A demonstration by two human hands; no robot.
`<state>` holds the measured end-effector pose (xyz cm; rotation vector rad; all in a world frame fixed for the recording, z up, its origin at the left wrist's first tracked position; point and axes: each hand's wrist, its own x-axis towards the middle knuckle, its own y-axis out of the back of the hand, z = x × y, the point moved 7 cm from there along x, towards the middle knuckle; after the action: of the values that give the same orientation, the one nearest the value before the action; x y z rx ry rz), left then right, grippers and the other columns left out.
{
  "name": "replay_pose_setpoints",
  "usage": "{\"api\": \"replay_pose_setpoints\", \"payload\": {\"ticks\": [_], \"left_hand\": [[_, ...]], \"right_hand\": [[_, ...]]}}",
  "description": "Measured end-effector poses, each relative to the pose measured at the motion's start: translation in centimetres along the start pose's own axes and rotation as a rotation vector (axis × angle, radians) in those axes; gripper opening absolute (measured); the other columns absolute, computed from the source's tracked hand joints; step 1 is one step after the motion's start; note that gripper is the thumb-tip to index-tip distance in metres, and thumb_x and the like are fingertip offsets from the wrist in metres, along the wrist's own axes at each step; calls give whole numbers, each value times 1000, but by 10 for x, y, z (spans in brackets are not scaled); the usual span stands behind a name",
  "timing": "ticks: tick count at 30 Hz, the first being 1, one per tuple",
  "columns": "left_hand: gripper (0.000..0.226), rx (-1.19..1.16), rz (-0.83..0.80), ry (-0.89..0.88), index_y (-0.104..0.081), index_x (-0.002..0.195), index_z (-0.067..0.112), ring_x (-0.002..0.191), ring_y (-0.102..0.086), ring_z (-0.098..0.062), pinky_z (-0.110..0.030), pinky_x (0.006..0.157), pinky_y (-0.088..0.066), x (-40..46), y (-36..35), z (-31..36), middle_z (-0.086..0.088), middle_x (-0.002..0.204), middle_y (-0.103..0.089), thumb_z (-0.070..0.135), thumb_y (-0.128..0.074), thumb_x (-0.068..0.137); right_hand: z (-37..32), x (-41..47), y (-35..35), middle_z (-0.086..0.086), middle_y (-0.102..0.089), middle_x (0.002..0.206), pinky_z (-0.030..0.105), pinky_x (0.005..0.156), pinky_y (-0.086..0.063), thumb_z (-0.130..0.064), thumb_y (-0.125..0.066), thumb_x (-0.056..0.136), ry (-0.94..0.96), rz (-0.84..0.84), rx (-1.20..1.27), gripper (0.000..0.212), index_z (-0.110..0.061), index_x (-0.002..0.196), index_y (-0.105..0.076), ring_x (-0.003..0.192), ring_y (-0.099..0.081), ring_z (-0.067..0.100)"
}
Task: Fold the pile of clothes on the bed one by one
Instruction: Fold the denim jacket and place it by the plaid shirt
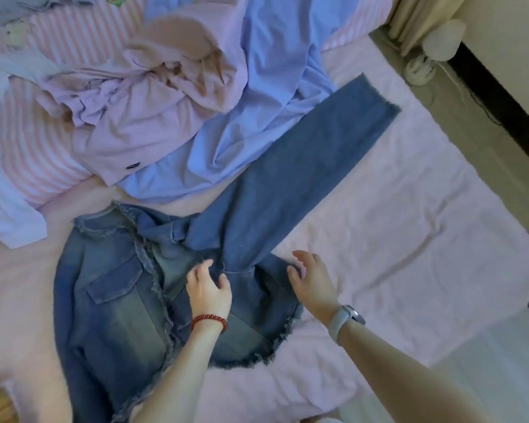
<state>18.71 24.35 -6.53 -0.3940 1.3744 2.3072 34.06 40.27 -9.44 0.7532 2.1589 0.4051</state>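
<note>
My denim jacket (129, 288) lies front-up on the pink bed (409, 239), filling the lower left and centre of the frame, its frayed hem curving along the lower centre. One sleeve (303, 166) stretches flat and straight from the jacket's shoulder toward the upper right, its frayed cuff ending just short of the bed's edge. A flap pocket (113, 285) shows on the chest panel at left.

My left hand (209, 290), a red bead bracelet (209, 320) at the wrist, sits over the jacket's middle, fingers loosely spread and reaching toward the base of the sleeve; whether the fingertips touch the cloth I cannot tell. My right hand (313, 277), a grey watch (347, 320) on its wrist, is held open just beside the jacket's right edge where the sleeve joins, fingers relaxed and apart, gripping nothing.

The pile (153, 96) of unfolded clothes fills the upper left and upper centre: a light blue garment (257, 117) spreads down to touch the sleeve's upper side, a pale pink top (129, 129) bearing a small dark label lies left of it, and a tan piece (190, 62) is bunched on top. A pink-striped cloth (43, 141) and a white item (3, 209) sit at the far left.

At the upper right, beyond the bed, stand a white lamp (437, 44) and a pale curtain (416, 16).
</note>
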Motion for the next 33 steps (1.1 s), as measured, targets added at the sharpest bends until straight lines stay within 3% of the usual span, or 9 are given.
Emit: {"api": "replay_pose_setpoints", "payload": {"ticks": [2,7,12,17,19,21,25,30,33], "left_hand": [[45,10,61,9,-47,129,0,123,-39,-39,-40,104,-29,6,18,-18,-23,134,-38,4,-59,85],[58,168,118,-151,-37,139,6,128,-31,-40,-44,106,-26,59,64,-14,-20,144,-30,10,-60,86],[58,546,-2,-400,-41,140,19,136,-20,-36,-55,97,-34,116,71,3,-11,151,-24,22,-63,86],[22,571,49,-684,-69,101,9,106,-56,-34,-47,94,-34,139,68,12,-12,108,-65,20,-57,86],[32,500,22,-744,-65,98,2,85,-62,-38,-44,83,-42,145,74,22,-18,91,-65,21,-42,88],[40,405,28,-811,-63,99,-2,72,-62,-41,-44,66,-51,151,85,37,-22,86,-63,23,-34,90],[36,428,295,-898,-67,99,5,76,-61,-36,-41,66,-47,176,102,79,-16,84,-63,26,-39,89],[42,348,289,-526,-46,135,19,123,-40,-32,-47,102,-30,205,90,90,-11,134,-45,27,-42,94],[46,198,312,-527,-52,130,11,117,-47,-39,-51,96,-38,164,77,62,-18,130,-49,28,-39,88]], "right_hand": [[-20,-7,-11,8,-59,111,38,83,-46,-20,-48,89,217,78,-246,29,-10,113,-61,100,-56,30],[-90,-6,-36,3,-64,91,33,65,-50,-27,-47,79,695,221,-443,28,-14,94,-67,87,-52,21],[-150,46,-67,8,-64,116,45,83,-50,-25,-84,58,819,102,-672,60,-10,112,-65,108,-61,28],[-181,92,-97,6,-32,150,48,114,-7,-34,-46,95,807,-218,-995,56,-14,144,-27,143,-14,22],[-187,101,-95,11,-51,133,42,111,-17,-33,-41,97,775,-257,-1073,41,-10,131,-42,131,-37,25],[-200,112,-78,14,-62,113,37,82,-39,-30,-43,97,766,-161,-966,30,-7,114,-53,106,-56,31],[-238,130,-28,11,-60,60,24,41,-36,-23,-66,72,894,425,-873,19,-6,71,-61,42,-57,30],[-240,161,-20,17,-54,112,46,90,-34,-4,-56,79,576,461,-856,36,-6,114,-52,100,-51,35],[-225,116,-34,15,-54,121,48,98,-33,-13,-47,81,759,462,-633,41,-9,122,-52,109,-48,32]]}}
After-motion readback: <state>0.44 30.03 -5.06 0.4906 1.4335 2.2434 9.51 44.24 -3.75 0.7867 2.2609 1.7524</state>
